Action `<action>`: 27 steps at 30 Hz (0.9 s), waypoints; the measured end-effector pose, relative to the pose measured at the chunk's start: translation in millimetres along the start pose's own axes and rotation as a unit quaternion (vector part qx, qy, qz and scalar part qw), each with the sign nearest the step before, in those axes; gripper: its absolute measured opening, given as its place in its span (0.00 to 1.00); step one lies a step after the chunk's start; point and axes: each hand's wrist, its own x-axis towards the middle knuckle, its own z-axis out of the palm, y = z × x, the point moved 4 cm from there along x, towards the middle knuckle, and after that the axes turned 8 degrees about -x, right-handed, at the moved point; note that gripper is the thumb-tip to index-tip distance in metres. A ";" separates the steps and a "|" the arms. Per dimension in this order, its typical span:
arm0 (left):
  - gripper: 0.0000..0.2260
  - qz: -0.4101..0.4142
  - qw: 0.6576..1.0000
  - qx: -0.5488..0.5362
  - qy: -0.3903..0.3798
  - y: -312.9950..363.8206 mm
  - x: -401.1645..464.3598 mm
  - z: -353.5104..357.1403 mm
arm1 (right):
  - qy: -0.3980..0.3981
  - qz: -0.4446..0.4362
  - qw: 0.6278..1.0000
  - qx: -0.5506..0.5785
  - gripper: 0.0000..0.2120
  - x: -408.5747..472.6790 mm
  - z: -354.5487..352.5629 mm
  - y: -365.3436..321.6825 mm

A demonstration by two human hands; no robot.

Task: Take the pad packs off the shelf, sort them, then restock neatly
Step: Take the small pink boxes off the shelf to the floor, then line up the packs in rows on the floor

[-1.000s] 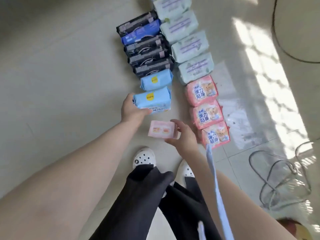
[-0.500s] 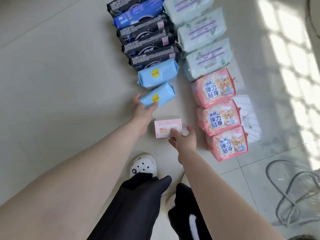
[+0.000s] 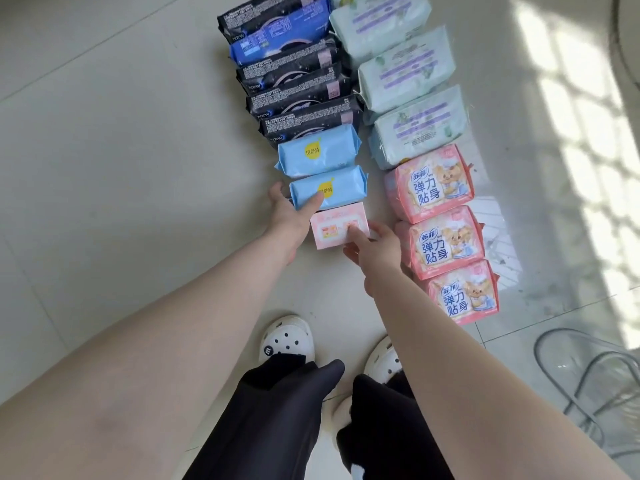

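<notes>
Your left hand holds the near blue pack, with the thumb on top and the fingers round its left end. Your right hand holds the little pink box, one finger flat on its top and the others at its right side. The box sits on the floor at the near end of the left row, touching the blue pack. To do this step well, I think you should push the box up snug to the blue pack and turn it so its edges run the same way as the packs above it. Keep the blue pack from sliding while you push. Then let go gently so nothing tips. Now count. In the left row there are five dark packs, one of them a brighter blue than the rest, though the row goes off the top edge, so there may be more. Then come two light blue packs and one pink box. In the right row there are three pale green packs, also cut off at the top, and three pink packs with a bear on them. All the packs lie on the floor; no shelf is in view.
</notes>
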 end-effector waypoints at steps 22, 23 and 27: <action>0.23 0.107 0.946 0.287 -0.103 158.0 -371.7 -136.6 | 0.000 -0.147 0.935 -0.324 0.20 -374.4 -115.2 -147.9; 0.24 0.124 0.934 0.316 -0.107 179.0 -395.7 -148.1 | -0.009 -0.174 0.917 -0.358 0.20 -403.2 -118.4 -169.4; 0.25 0.208 0.895 0.386 -0.076 262.9 -484.7 -198.5 | -0.054 -0.294 0.816 -0.495 0.23 -515.1 -112.4 -243.4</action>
